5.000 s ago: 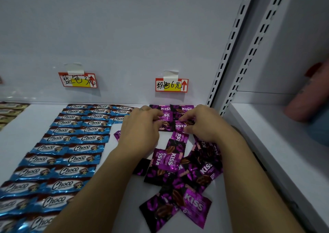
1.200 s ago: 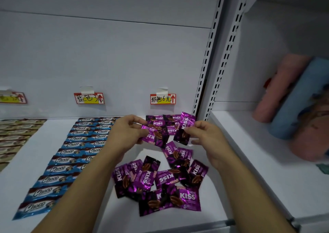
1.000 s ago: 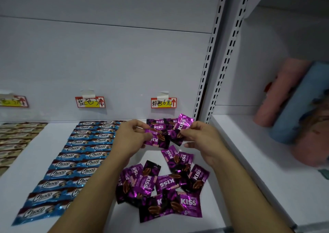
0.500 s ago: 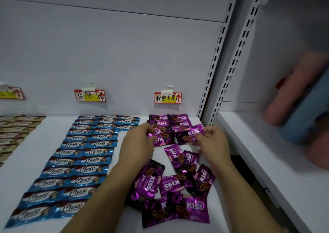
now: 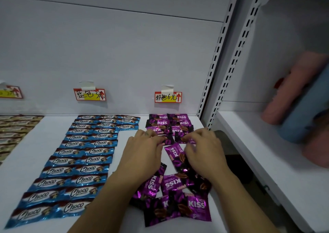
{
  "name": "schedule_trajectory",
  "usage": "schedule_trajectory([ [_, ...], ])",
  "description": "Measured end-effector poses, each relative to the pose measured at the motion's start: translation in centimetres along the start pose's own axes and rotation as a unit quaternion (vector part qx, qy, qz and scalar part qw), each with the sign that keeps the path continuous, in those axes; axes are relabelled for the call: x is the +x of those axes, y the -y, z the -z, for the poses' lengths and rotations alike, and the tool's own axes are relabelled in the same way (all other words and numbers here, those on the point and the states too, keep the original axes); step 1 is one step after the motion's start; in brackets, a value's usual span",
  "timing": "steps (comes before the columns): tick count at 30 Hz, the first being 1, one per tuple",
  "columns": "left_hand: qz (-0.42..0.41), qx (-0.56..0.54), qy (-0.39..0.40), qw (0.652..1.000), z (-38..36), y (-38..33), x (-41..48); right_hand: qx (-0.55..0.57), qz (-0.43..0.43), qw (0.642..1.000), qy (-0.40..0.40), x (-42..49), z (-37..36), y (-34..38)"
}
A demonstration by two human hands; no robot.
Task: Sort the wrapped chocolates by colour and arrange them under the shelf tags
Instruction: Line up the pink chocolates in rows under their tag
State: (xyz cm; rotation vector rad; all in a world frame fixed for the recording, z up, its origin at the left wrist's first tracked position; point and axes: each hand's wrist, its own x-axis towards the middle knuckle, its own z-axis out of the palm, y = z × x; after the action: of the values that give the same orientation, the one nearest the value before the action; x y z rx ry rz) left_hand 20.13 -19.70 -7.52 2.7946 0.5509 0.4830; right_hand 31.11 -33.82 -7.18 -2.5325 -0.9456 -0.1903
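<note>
Purple row (image 5: 168,123) under pink tag (image 5: 168,97). At its near end, left hand (image 5: 144,152) pinches dark-purple chocolate (image 5: 167,141); right hand (image 5: 204,150) pinches neighbour chocolate (image 5: 184,138). Next loose piece (image 5: 175,156) between hands, nearer right, long axis roughly toward tag.

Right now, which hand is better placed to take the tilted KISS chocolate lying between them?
Right, most likely. The right hand curls its lower fingers just beside the tilted KISS chocolate. The left hand has its fingertips further back, at the purple KISS rows under the shelf tag.
</note>
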Motion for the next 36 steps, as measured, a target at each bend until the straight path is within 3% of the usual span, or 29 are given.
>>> schedule_trajectory([
  [5, -0.002, 0.035, 0.051, 0.998, -0.3, -0.1, 0.0, -0.050, 0.052, 0.997, 0.040, 0.2, -0.6, -0.1],
  [11, 0.017, 0.018, 0.031, 0.999, -0.3, 0.0, 1.0, -0.055, 0.068, 0.995, 0.050, 0.4, -0.7, 0.1],
  [17, 0.012, 0.043, 0.162, 0.986, -1.2, -0.1, 2.4, -0.065, 0.054, 0.981, 0.173, 1.0, -1.4, 0.3],
  [36, -0.011, 0.013, 0.119, 0.993, -0.8, 0.5, 1.1, -0.042, 0.058, 0.986, 0.153, 0.6, -1.0, 0.0],
])
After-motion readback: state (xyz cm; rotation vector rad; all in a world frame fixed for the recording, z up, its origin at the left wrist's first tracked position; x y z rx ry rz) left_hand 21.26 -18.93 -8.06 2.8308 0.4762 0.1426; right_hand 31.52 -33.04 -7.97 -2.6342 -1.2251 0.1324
